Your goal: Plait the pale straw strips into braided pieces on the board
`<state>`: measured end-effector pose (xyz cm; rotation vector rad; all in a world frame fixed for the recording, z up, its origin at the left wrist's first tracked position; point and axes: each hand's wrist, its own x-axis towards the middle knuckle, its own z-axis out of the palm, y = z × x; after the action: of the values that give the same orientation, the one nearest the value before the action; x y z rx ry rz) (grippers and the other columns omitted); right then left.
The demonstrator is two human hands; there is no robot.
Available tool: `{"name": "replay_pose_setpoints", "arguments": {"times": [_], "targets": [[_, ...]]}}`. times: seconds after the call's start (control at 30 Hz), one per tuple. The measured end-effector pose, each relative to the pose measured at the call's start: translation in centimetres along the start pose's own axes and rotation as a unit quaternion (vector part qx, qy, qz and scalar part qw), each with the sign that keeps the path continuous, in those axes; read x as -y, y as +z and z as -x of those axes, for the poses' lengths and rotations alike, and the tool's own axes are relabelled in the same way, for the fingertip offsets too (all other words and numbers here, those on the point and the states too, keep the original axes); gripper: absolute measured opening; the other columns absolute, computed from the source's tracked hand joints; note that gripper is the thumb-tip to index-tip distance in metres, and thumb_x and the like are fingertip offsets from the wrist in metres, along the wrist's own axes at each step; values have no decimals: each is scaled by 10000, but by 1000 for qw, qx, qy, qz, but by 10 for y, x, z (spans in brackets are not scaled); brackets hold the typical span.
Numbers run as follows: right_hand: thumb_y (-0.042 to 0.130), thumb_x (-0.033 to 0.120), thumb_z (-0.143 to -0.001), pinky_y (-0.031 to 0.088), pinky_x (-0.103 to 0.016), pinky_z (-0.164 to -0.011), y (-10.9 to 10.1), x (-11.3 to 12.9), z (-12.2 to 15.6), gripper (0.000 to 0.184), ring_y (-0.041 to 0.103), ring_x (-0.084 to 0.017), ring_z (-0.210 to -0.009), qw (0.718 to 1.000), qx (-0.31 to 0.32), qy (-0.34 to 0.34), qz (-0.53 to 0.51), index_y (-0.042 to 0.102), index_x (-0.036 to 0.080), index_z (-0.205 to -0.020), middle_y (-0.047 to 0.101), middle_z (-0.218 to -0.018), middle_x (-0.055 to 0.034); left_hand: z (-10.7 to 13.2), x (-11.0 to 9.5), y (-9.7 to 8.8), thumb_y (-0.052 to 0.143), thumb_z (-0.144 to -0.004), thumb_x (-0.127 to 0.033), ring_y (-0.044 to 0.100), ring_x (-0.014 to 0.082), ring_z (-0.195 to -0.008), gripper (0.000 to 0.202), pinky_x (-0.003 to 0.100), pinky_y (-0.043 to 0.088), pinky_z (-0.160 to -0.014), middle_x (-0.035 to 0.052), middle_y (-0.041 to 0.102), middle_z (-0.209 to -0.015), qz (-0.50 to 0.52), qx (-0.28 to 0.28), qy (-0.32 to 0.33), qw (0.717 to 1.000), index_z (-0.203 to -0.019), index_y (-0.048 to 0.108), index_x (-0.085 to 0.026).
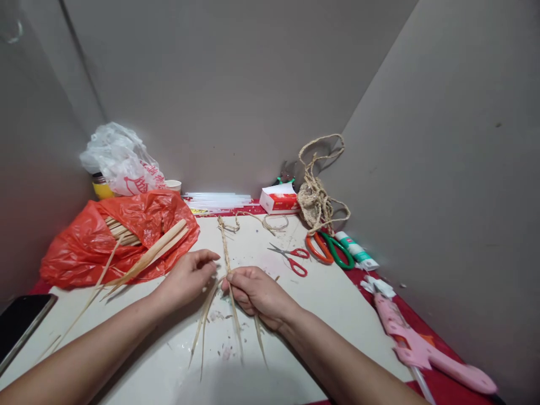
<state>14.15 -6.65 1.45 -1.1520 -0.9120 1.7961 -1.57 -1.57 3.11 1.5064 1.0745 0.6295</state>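
Note:
A thin braid of straw-coloured plant fibre [225, 247] runs down the middle of the white board [177, 343]. Its lower end is pinched between the thumb and fingers of my right hand [259, 295]. Several loose fibre strands [205, 320] fan out toward me below that pinch. Just left of the braid is my left hand [189, 279], fingers bent and apart from the thumb, with nothing seen in it. Small scissors with red handles [297, 263] lie spread on the board to the right of the braid.
At left, a red plastic bag [71, 253] holds dry fibre strips [147, 256], with a phone [25, 320] nearer me. Coiled braided rope [314, 205], a red-and-white box [278, 199] and glue sticks [219, 200] stand behind. Larger scissors [337, 250] and a pink glue gun [422, 346] lie right.

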Motion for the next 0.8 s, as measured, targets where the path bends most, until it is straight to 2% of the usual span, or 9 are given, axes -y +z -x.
{"name": "replay_pose_setpoints", "arguments": {"times": [0.1, 0.17, 0.23, 0.3, 0.37, 0.5, 0.63, 0.8], "targets": [[542, 346, -779, 78, -184, -320, -3, 0, 0, 228, 144, -17, -313, 1000, 22, 1, -4, 553, 133, -698, 330, -396, 106, -3, 9, 9, 542, -710, -253, 488, 85, -561, 219, 216, 380, -579, 9, 575, -674, 131, 100, -40, 985, -889, 562, -129], [544, 345, -787, 78, -180, -325, -5, 0, 0, 228, 143, -16, -321, 999, 35, 5, -6, 545, 136, -697, 323, -403, 108, -2, 13, 14, 487, -723, -240, 412, 69, -480, 135, 206, 332, -515, -16, 523, -601, 142, 131, -66, 979, -794, 545, -140], [547, 349, -791, 73, -180, -328, -7, 1, 0, 227, 140, -16, -323, 999, 48, 15, -1, 544, 138, -706, 321, -408, 110, 0, 13, 16, 450, -730, -232, 355, 65, -458, 125, 204, 298, -497, -28, 487, -564, 84, 123, -50, 988, -690, 532, -147], [548, 357, -797, 76, -182, -328, -8, 2, 0, 234, 140, -16, -321, 998, 62, 24, 13, 543, 139, -710, 318, -407, 112, 1, 11, 15, 438, -737, -237, 361, 76, -489, 168, 207, 302, -523, -24, 485, -558, 13, 104, -8, 994, -630, 532, -148], [547, 370, -802, 83, -185, -326, -9, 3, 0, 249, 142, -19, -319, 996, 75, 27, 29, 541, 141, -706, 317, -404, 112, 2, 9, 13, 423, -748, -244, 400, 93, -534, 204, 217, 319, -560, -11, 510, -577, -38, 93, 21, 995, -625, 552, -145], [540, 416, -813, 102, -192, -328, -11, 3, 0, 301, 153, -27, -320, 995, 82, 10, 62, 532, 143, -688, 304, -382, 110, 2, 8, 10, 406, -755, -234, 428, 107, -574, 227, 227, 319, -585, -3, 538, -603, -94, 86, 38, 991, -639, 578, -141], [535, 455, -809, 120, -195, -333, -15, 3, 0, 332, 167, -34, -318, 991, 78, -7, 109, 531, 145, -693, 303, -365, 111, -2, 12, 10, 457, -752, -284, 382, 93, -547, 213, 218, 280, -537, -17, 518, -585, -71, 92, 26, 993, -637, 564, -141], [507, 453, -820, 124, -203, -345, -16, 7, 1, 323, 174, -43, -329, 984, 75, -10, 163, 530, 152, -705, 305, -374, 108, -2, 7, 8, 518, -747, -364, 241, 51, -427, 258, 212, 184, -438, -63, 391, -490, 32, 149, -43, 987, -630, 561, -138]]}}
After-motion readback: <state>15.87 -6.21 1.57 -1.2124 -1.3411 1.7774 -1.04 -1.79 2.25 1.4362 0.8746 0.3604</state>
